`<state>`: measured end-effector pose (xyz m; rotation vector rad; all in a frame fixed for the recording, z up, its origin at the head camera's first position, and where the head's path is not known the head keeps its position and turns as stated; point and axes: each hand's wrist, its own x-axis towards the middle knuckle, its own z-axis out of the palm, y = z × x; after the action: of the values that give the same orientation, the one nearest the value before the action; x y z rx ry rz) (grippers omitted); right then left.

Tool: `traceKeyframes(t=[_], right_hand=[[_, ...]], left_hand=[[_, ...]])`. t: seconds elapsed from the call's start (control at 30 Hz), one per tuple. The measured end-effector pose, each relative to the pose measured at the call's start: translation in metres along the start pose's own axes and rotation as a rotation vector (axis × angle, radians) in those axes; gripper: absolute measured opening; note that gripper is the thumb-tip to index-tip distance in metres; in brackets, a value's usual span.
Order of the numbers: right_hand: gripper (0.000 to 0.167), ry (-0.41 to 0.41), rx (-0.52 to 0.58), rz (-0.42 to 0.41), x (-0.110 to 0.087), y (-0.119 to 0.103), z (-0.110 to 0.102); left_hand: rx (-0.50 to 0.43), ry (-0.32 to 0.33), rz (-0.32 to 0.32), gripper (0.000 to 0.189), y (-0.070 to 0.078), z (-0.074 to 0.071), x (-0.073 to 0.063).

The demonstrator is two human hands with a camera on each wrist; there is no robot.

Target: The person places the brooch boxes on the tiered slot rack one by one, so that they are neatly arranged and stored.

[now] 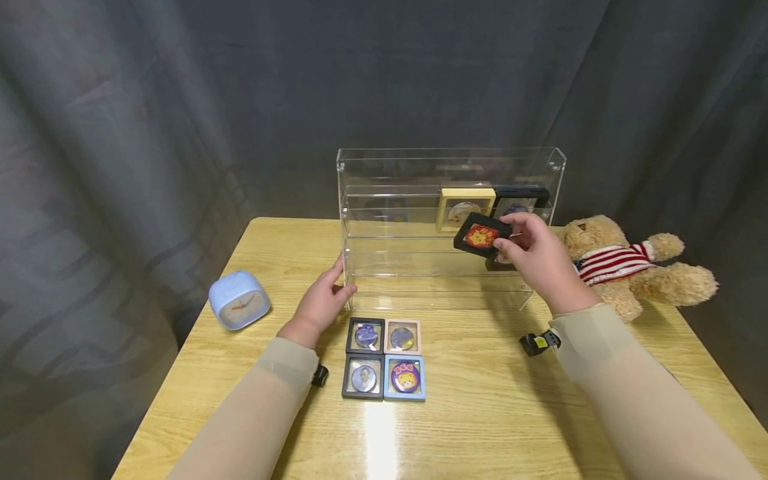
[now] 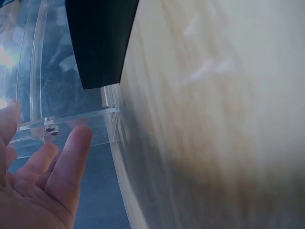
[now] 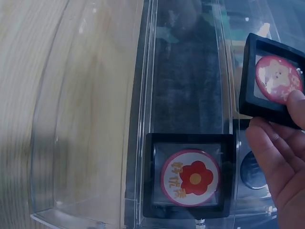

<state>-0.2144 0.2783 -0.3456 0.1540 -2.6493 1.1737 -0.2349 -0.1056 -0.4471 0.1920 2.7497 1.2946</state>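
Note:
In the head view my right hand [image 1: 537,257] pinches a black square frame [image 1: 479,235] by its right end. Behind its clear front sits a red round badge [image 3: 279,78] with a pale bear figure. It is tilted before the clear acrylic display rack [image 1: 414,264]. My left hand [image 1: 318,300] rests at the rack's left side panel, its fingers [image 2: 71,167] fairly straight against the clear plastic. On the rack stand a cream frame [image 1: 443,210] and a black frame [image 1: 543,196]. The right wrist view shows a lower black frame [image 3: 150,176] with a red flower badge.
Several framed badges lie in a two-by-two block on the wooden table [image 1: 474,400], including a blue frame [image 1: 405,396]. At the left stands a light-blue clock [image 1: 239,300]. A teddy bear [image 1: 618,267] in a striped top lies right of the rack. Dark curtains [image 1: 384,80] hang behind.

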Motion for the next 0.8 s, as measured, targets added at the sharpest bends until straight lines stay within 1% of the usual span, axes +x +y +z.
traceKeyframes(t=[0.23,0.4,0.63,0.7,0.8], right_hand=[[0.045,0.025,-0.038,0.009,0.006,-0.001,0.002],[0.044,0.032,-0.046,0.01,0.009,0.0,0.002],[0.04,0.008,-0.065,0.032,0.009,0.005,0.003],[0.036,0.005,-0.09,0.016,0.009,0.008,0.004],[0.03,-0.003,-0.144,-0.029,0.01,0.012,0.006]], left_hand=[[0.006,-0.002,0.009,0.074,-0.002,0.001,0.001],[0.005,0.001,0.015,0.074,-0.003,0.0,0.002],[0.007,-0.001,0.003,0.074,-0.002,0.0,0.002],[0.007,-0.004,0.005,0.074,-0.002,0.001,0.001],[0.01,-0.003,0.0,0.074,-0.002,0.001,0.001]])
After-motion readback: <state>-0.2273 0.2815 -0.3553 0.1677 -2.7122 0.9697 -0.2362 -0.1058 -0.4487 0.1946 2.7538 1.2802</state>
